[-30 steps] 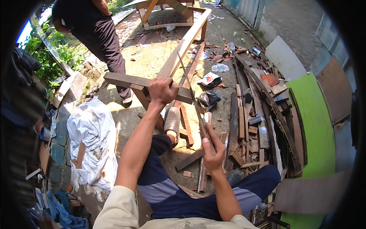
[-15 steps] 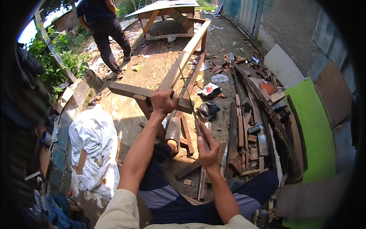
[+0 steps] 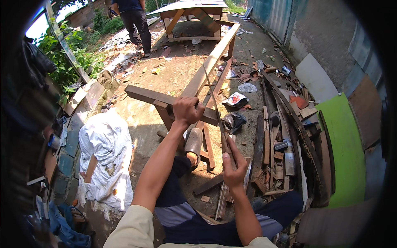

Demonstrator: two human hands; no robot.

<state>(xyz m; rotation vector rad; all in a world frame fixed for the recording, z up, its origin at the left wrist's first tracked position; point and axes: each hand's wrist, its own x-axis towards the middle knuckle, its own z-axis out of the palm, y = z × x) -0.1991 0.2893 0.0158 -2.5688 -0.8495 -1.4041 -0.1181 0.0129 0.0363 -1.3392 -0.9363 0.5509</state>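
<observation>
A dark wooden beam (image 3: pixel 144 94) lies crosswise in front of me on a low wooden stand. My left hand (image 3: pixel 188 110) is closed over the beam near its right end. A hand saw (image 3: pixel 211 94), its blade seen edge-on and slanting up and away, rests against the beam's right end. My right hand (image 3: pixel 234 167) is wrapped round the saw's handle, with the thumb along it. A longer, paler timber (image 3: pixel 215 53) runs from behind my left hand to the far end of the stand. My foot in a perforated clog (image 3: pixel 193 142) is below the beam.
A white sheet or sack (image 3: pixel 105 149) lies at the left. Scrap wood (image 3: pixel 285 144) is heaped at the right, by a green board (image 3: pixel 343 144). Plastic bags (image 3: pixel 235 100) litter the ground. A wooden table (image 3: pixel 192 10) stands far ahead, and another person (image 3: pixel 134 25) is at far left.
The other person has moved farther away. My view has shifted slightly, so most things sit lower and to the right. Both hands keep their grips, and the saw stays at the beam's end.
</observation>
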